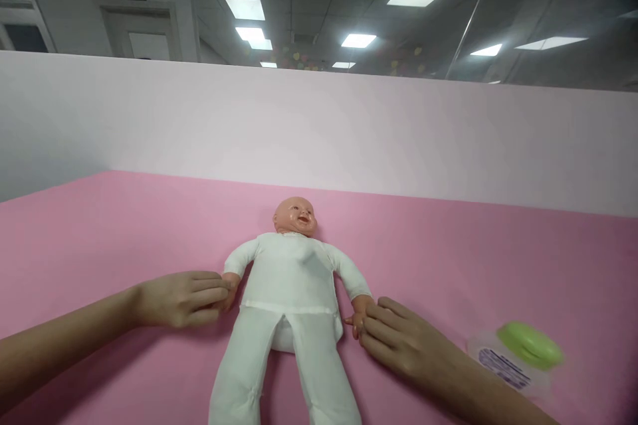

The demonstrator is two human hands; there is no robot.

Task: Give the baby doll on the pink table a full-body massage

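A baby doll [294,272] in a white top and white trousers lies on its back on the pink surface, its head away from me and its arms spread to both sides. My left hand [187,299] has its fingers closed on the doll's hand at the left. On the other side, my right hand [399,335] grips the doll's other hand between thumb and fingers. The doll's feet are cut off by the bottom edge of the view.
A clear bottle with a green cap [531,345] lies beside my right forearm, on the pink surface [149,226]. Behind it rises a low white wall [319,129]. Doors and ceiling lights show beyond.
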